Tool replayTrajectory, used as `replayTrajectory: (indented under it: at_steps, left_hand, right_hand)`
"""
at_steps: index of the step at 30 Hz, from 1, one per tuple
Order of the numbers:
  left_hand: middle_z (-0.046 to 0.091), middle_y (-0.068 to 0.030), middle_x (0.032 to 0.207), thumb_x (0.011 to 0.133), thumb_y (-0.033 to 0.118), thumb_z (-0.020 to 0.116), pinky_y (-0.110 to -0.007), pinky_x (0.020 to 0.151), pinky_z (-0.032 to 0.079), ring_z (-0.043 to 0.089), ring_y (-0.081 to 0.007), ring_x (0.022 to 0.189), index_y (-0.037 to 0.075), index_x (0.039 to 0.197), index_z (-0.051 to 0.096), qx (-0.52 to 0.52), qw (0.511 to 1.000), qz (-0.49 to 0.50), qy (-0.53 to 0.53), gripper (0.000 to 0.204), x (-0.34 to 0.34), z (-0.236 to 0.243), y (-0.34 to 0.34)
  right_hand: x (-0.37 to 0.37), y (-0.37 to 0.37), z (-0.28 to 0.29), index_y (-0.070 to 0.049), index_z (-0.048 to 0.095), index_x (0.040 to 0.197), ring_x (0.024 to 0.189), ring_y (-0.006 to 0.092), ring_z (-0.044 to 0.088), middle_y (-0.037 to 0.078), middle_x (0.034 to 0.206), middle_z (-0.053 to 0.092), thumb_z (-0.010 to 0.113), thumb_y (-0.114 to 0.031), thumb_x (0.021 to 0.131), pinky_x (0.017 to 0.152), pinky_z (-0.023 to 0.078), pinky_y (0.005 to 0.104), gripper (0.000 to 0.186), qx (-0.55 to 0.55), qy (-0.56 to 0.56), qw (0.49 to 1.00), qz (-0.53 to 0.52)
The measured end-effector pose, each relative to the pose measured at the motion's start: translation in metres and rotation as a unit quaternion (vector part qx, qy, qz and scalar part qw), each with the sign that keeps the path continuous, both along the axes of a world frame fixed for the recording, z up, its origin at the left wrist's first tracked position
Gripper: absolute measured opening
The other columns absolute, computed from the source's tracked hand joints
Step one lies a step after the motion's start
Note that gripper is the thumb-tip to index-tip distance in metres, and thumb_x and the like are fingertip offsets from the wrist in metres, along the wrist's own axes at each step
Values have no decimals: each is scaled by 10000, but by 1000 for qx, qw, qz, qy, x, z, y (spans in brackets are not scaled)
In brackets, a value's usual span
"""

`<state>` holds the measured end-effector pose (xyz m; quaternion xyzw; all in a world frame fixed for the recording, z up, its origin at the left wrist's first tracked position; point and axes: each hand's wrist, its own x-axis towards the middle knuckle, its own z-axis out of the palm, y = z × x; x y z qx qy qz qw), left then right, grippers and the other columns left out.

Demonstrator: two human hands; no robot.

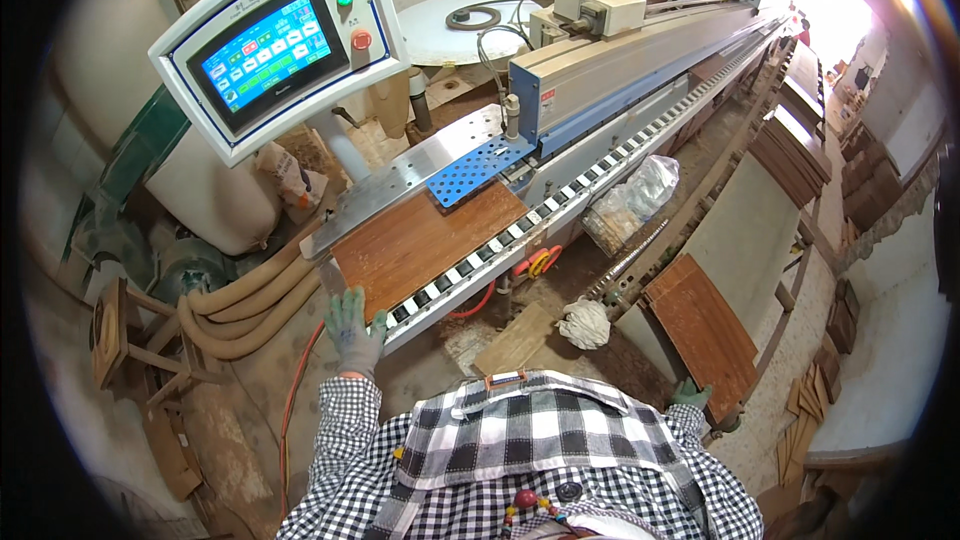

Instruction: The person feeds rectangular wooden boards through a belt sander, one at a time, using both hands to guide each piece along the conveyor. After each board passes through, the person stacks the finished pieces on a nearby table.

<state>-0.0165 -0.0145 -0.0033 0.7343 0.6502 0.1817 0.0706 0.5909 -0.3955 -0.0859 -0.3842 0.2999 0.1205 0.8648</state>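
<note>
A reddish-brown wooden board (430, 245) lies flat on the machine's metal bed, its far end against a perforated blue plate (480, 172). My left hand (354, 332), in a grey-green glove, rests at the board's near left corner with its fingers stretched out. To my right, a second wooden board (702, 325) lies slanted on a long grey panel. My right hand (690, 394), also gloved, grips this board at its near left edge; some of its fingers are hidden.
A touchscreen control panel (270, 50) stands at the left. A roller track (590, 180) runs along the machine into the distance. Thick tan hoses (240, 315) curve across the floor. More boards (790, 155) are stacked at the far right, and a plastic bag (650, 180) sits beside the machine.
</note>
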Motion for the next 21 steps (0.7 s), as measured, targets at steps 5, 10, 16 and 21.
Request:
replayTrajectory:
  at_steps: [5, 10, 16, 21]
  left_hand:
    - [377, -124, 1531, 905, 498, 554, -522, 1196, 73, 254, -328, 1449, 153, 1483, 386, -22, 999, -7, 31, 694, 31, 24, 8]
    - [402, -158, 1509, 916, 530, 510, -506, 1198, 65, 266, -322, 1447, 108, 1471, 400, -31, 998, -29, 47, 706, 69, 37, 24]
    - [350, -159, 1542, 940, 585, 422, -497, 1199, 49, 224, -312, 1468, 116, 1498, 357, -67, 995, -47, 55, 731, 117, 42, 45]
    - [372, -157, 1528, 935, 562, 470, -493, 1190, 84, 243, -321, 1456, 138, 1490, 374, -46, 995, -86, 29, 705, 146, 43, 63]
  right_hand:
    - [-10, 0, 5, -151, 333, 1491, 1376, 269, 366, 106, 1532, 343, 482, -508, 964, 1122, 324, 401, 653, -81, -34, 996, 9]
    - [-5, -13, 10, -86, 363, 1461, 1338, 272, 406, 119, 1492, 394, 498, -497, 962, 1118, 334, 382, 660, -1, -8, 999, -45]
    - [-1, -16, 11, -67, 445, 1396, 1298, 272, 446, 131, 1413, 481, 520, -493, 957, 1099, 362, 359, 617, -3, 4, 996, -92]
    - [-11, -6, 38, -28, 453, 1375, 1266, 278, 466, 141, 1381, 499, 604, -486, 924, 1095, 386, 368, 660, 8, 14, 997, -74]
